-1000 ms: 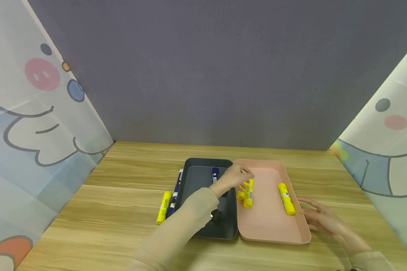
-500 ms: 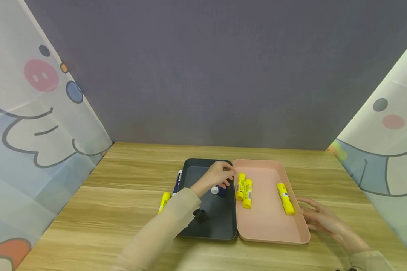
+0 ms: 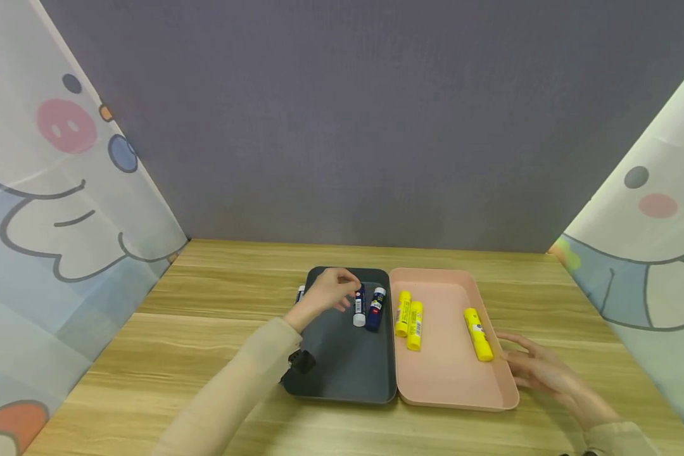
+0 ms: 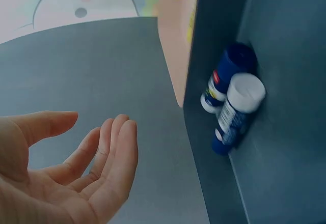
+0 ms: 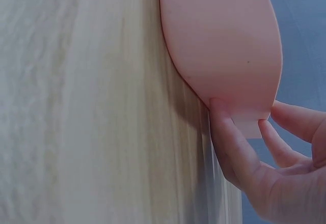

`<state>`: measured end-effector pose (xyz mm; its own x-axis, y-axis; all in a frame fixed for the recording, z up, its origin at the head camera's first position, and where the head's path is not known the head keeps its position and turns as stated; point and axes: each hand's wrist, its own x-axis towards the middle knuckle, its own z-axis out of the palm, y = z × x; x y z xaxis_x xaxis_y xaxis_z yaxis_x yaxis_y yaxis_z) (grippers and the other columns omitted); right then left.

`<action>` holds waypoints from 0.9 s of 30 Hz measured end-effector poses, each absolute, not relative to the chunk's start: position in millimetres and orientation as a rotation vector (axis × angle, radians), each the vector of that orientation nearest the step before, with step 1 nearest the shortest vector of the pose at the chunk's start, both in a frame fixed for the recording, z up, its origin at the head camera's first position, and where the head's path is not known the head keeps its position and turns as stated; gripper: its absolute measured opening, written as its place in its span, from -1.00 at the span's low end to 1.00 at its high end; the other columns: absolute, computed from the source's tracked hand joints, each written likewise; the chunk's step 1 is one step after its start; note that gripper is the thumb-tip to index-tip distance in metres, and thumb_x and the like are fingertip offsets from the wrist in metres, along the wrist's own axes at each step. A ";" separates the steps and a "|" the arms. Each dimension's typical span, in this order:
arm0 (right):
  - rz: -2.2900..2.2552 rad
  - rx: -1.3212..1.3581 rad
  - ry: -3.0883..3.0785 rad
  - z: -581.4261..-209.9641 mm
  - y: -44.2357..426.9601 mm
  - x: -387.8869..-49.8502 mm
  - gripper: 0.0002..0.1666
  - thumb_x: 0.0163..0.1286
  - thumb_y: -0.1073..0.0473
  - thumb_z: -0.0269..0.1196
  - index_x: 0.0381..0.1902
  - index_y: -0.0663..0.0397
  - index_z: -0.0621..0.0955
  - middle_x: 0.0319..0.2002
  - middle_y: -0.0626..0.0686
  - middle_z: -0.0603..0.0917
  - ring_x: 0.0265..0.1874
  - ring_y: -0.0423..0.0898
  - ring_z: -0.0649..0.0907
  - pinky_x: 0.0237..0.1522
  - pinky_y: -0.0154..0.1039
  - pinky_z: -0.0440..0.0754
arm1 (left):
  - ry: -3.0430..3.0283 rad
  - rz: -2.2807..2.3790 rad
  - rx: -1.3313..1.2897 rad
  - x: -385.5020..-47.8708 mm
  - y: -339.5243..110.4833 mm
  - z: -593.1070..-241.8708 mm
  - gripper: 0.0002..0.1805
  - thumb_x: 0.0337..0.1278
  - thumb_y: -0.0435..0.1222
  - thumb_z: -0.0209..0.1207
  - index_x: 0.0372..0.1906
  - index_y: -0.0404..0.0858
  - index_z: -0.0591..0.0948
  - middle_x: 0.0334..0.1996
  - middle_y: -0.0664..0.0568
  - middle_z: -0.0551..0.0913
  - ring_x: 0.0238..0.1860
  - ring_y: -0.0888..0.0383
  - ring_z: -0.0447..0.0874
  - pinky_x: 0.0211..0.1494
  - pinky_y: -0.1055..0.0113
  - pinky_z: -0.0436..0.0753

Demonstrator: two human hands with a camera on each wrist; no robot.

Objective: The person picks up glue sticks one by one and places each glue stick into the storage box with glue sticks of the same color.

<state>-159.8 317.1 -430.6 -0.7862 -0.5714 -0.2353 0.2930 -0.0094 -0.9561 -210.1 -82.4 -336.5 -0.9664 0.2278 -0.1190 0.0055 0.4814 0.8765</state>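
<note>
My left hand point(image 3: 329, 290) hangs over the dark grey tray point(image 3: 348, 373), fingers loosely bent and thumb apart, holding nothing. Just beneath and beside it, two navy glue sticks, one nearer the hand point(image 3: 359, 307) and one to its right point(image 3: 376, 309), lie in that tray. In the left wrist view a white end of one glue stick point(image 4: 246, 92) faces the camera. My right hand point(image 3: 538, 367) touches the outer right side of the pink tray point(image 3: 450, 386) with its fingertips. Two yellow glue sticks point(image 3: 414, 326) lie at that tray's left side, and another yellow glue stick point(image 3: 478, 334) at its right.
The trays stand side by side on a wooden table point(image 3: 148, 354). Left of the grey tray, one navy-and-white stick point(image 3: 300, 293) shows its end; the left sleeve point(image 3: 239, 380) covers the area below. A grey wall point(image 3: 342, 126) rises behind, with printed cloth point(image 3: 63, 190) at the sides.
My left hand has moved left from above the pink tray's yellow glue sticks to above the grey tray, uncovering the two navy glue sticks. My right hand stays at the pink tray.
</note>
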 end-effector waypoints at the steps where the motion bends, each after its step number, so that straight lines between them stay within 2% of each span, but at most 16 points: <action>1: -1.856 -0.295 1.670 -430.7 316.9 -159.6 -0.53 0.39 0.28 -0.12 -0.05 -0.54 0.43 -0.10 -0.12 0.57 -0.13 -0.15 0.58 -0.10 -0.19 0.55 | 2.517 1.484 0.186 -210.2 -85.7 -337.2 -0.74 0.15 -0.29 0.04 -0.12 -0.36 0.54 -0.36 -0.19 0.60 -0.40 -0.16 0.59 -0.40 0.16 0.63; 10: -1.860 -0.299 1.672 -430.0 316.2 -158.9 -0.52 0.39 0.29 -0.11 -0.04 -0.55 0.42 -0.12 -0.13 0.59 -0.13 -0.16 0.58 -0.11 -0.22 0.56 | 2.576 1.472 0.116 -214.0 -111.5 -342.5 -0.72 0.15 -0.32 0.04 -0.09 -0.42 0.50 -0.34 -0.21 0.57 -0.47 -0.08 0.57 -0.46 0.23 0.62; 19: -1.842 -0.305 1.691 -428.3 315.5 -159.4 -0.54 0.39 0.29 -0.11 -0.03 -0.52 0.39 -0.08 -0.11 0.55 -0.12 -0.15 0.57 -0.09 -0.21 0.55 | 2.619 1.439 0.065 -217.6 -139.9 -347.1 -0.73 0.15 -0.36 0.02 -0.08 -0.44 0.49 -0.40 -0.15 0.54 -0.53 -0.03 0.55 -0.43 0.16 0.62; 24: -1.854 -0.266 1.693 -428.5 315.2 -159.5 -0.53 0.37 0.29 -0.07 -0.07 -0.55 0.42 -0.12 -0.13 0.58 -0.14 -0.17 0.58 -0.12 -0.22 0.56 | 2.645 1.423 0.017 -222.2 -156.3 -353.2 -0.69 0.16 -0.36 0.00 -0.05 -0.48 0.46 -0.32 -0.29 0.54 -0.62 0.04 0.52 -0.48 0.18 0.61; 27: -1.865 -0.273 1.670 -429.0 315.3 -159.5 -0.52 0.37 0.30 -0.07 -0.06 -0.55 0.43 -0.13 -0.13 0.60 -0.15 -0.17 0.58 -0.12 -0.22 0.56 | 2.651 1.412 -0.010 -224.3 -163.4 -356.8 -0.68 0.16 -0.35 0.00 -0.03 -0.49 0.45 -0.24 -0.35 0.53 -0.54 -0.07 0.55 -0.43 0.17 0.62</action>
<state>-159.5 315.3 -429.0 -0.7909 -0.5624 -0.2414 0.3018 -0.0152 -0.9532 -224.3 -163.4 -356.8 -0.9905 0.0589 -0.1241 -0.0701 0.5599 0.8256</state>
